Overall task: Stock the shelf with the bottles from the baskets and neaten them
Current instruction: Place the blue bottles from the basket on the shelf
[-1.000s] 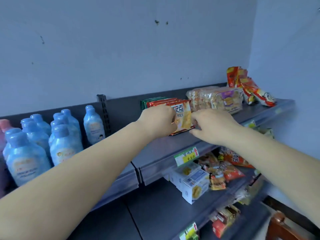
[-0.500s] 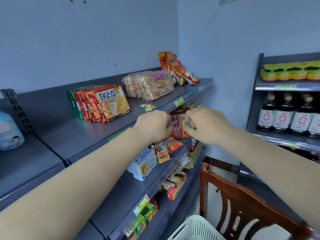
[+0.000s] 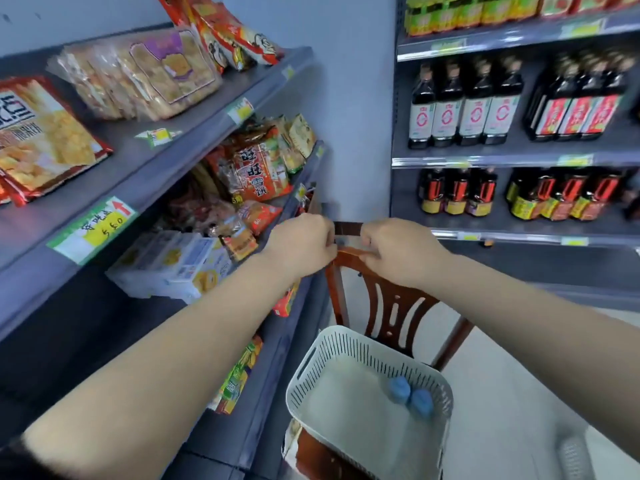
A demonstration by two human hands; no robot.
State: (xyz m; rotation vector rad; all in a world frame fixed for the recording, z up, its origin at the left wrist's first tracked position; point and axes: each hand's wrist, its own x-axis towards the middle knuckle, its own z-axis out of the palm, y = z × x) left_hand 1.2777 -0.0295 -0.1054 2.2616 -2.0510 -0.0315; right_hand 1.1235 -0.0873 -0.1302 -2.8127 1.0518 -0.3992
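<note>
A white slatted basket [image 3: 311, 362] sits on a wooden chair [image 3: 391, 306] below my hands. Inside it, two blue-capped bottles [image 3: 410, 396] lie by the right wall; only their caps show clearly. My left hand [image 3: 301, 242] and my right hand [image 3: 398, 252] hover side by side above the chair's back rail, well above the basket. Their backs face me, the fingers loosely curled, and I see nothing in either hand.
On my left, grey shelves [image 3: 194, 133] carry snack packets [image 3: 256, 171] and cracker boxes [image 3: 173, 265]. Straight ahead, a second rack holds dark sauce bottles [image 3: 464, 109]. A pale basket-like object [image 3: 571, 455] shows at the bottom right on the light floor.
My view has swung right and down, away from the blue bottles on the top shelf. Both hands left the cracker packet and dropped past the snack shelves to above the chair and basket.
</note>
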